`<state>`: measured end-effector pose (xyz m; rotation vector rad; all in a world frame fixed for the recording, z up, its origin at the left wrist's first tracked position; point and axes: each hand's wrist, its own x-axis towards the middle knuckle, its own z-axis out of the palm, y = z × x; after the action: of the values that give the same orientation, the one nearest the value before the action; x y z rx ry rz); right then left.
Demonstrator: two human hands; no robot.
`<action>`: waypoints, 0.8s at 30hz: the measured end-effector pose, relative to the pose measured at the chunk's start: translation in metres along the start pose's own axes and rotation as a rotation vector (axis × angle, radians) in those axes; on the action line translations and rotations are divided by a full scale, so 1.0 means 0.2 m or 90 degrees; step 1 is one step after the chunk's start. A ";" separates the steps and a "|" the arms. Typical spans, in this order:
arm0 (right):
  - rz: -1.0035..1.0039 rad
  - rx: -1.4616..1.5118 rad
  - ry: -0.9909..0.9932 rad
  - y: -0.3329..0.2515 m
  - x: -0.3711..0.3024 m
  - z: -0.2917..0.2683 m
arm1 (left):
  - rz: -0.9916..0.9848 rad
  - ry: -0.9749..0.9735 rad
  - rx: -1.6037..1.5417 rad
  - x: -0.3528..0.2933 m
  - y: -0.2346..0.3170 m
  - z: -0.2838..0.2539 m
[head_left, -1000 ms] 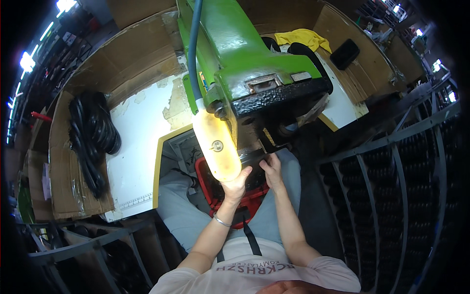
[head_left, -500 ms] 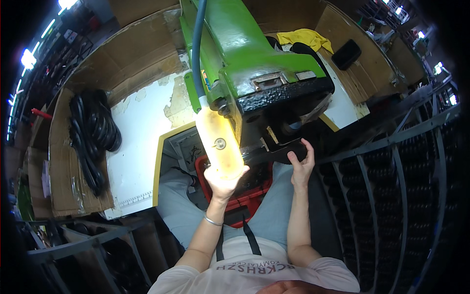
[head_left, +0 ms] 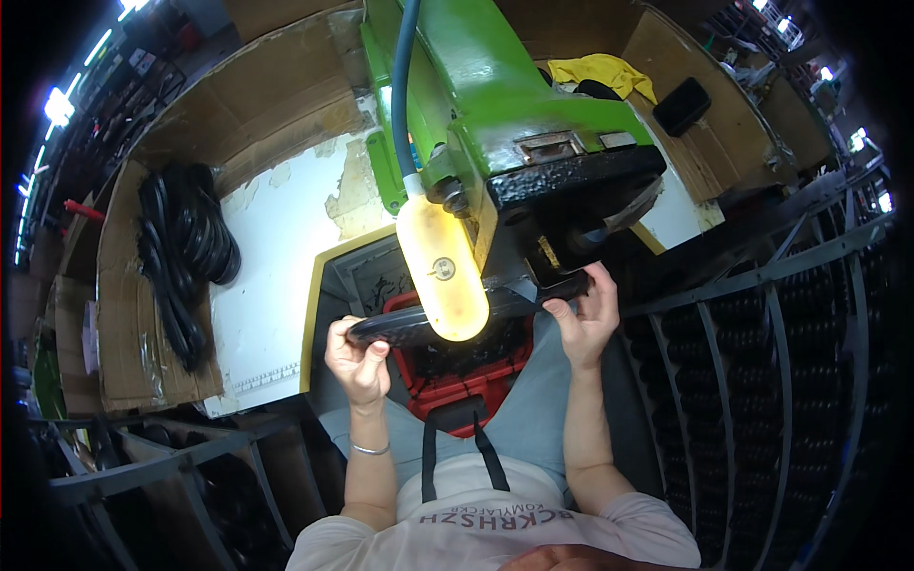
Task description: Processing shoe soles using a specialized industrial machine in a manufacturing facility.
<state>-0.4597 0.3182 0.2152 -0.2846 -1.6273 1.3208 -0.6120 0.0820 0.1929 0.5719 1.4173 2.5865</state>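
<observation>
A long black, slightly curved piece [head_left: 405, 325] lies crosswise under the green machine head [head_left: 552, 124]. My left hand [head_left: 359, 364] pinches its left end between thumb and fingers. At its right end my right hand [head_left: 586, 319] grips it, thumb below and fingers over the top. A glowing yellow lamp [head_left: 444, 276] on a thick grey cable hangs in front of the piece and hides part of its middle. Beneath the black front of the machine, a dark bracket [head_left: 547, 257] sits close to my right fingers. The piece's far side is in shadow.
Black looped strips [head_left: 186, 252] lie in cardboard on the left of the white tabletop [head_left: 267, 276]. A red bin [head_left: 457, 381] is between my legs. Metal racks [head_left: 733, 371] with black ribbed items stand at right. A yellow cloth [head_left: 605, 71] lies behind.
My left hand has moved left from behind the lamp to the piece's left end, which now shows. My right hand has closed more on the right end. The view has shifted slightly.
</observation>
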 end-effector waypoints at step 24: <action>-0.077 -0.032 0.085 0.05 0.14 -0.24 | 0.219 -0.141 0.386 0.10 -0.04 0.41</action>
<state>-0.4395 0.3703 0.2177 -0.2930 -1.5419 1.1471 -0.5996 0.1576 0.2308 1.2298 2.1783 2.1728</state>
